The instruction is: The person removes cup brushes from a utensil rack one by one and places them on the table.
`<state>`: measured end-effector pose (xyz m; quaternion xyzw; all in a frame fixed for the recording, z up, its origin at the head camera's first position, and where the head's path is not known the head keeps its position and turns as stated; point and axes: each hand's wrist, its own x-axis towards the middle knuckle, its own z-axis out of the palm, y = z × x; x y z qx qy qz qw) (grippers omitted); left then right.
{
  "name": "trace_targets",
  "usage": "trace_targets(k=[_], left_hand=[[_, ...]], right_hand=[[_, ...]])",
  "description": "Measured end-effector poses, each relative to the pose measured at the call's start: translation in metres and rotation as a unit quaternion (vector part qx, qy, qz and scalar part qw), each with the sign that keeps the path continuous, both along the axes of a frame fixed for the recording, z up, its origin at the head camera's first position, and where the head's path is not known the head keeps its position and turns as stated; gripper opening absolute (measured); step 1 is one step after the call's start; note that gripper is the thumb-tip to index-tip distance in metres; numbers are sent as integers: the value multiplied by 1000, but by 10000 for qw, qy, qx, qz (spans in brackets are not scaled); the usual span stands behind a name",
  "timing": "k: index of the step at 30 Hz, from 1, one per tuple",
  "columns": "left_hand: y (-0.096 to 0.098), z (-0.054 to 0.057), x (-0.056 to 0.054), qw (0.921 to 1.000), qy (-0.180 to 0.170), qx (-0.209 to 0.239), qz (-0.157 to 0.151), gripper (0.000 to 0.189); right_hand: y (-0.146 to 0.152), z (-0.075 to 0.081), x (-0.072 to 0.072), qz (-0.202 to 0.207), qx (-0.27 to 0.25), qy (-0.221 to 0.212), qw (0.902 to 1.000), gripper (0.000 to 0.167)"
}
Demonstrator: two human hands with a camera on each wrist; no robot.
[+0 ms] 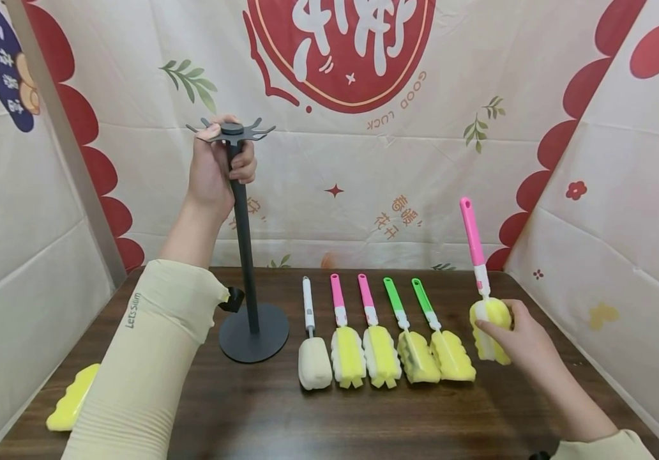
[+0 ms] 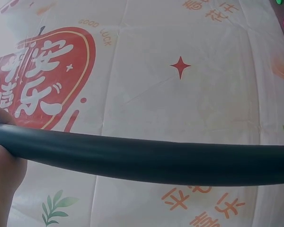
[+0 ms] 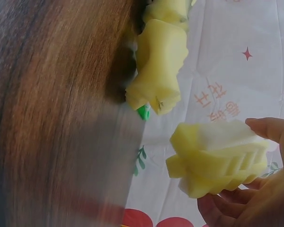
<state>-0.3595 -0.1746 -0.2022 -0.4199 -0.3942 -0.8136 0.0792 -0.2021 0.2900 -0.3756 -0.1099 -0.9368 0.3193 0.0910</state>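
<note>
My left hand [image 1: 214, 163] grips the top of a dark metal stand [image 1: 244, 249], just under its crown of upturned hooks. In the left wrist view the stand's pole [image 2: 156, 161] crosses the picture, with fingers round one end. At the right, my right hand [image 1: 527, 338] holds a sponge bottle brush [image 1: 475, 236] by its yellow and white sponge head, pink handle pointing up. The right wrist view shows thumb and fingers pinching that sponge head [image 3: 222, 156] from both sides. The stand's round base [image 1: 253, 348] is at the table's left half.
Between the stand and my right hand lie a white-handled brush [image 1: 315, 364], two pink-handled brushes [image 1: 348, 354] and two green-handled brushes [image 1: 453, 358] in a row. A yellow sponge piece [image 1: 73, 399] lies at the table's left edge. Printed cloth [image 1: 306, 166] surrounds the table [image 1: 283, 421].
</note>
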Motion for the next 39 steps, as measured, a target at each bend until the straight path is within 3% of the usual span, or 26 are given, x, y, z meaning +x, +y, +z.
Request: trace_targets(k=[27,39], left_hand=[[-1,1,1,9999,114,-72,69,27],[-2,0,-1,9997,192,-126,104,26]], right_hand=[[15,-5,-9,83,422,-422,9982,77],[19,-12,-15,166,379,-532,9977,72]])
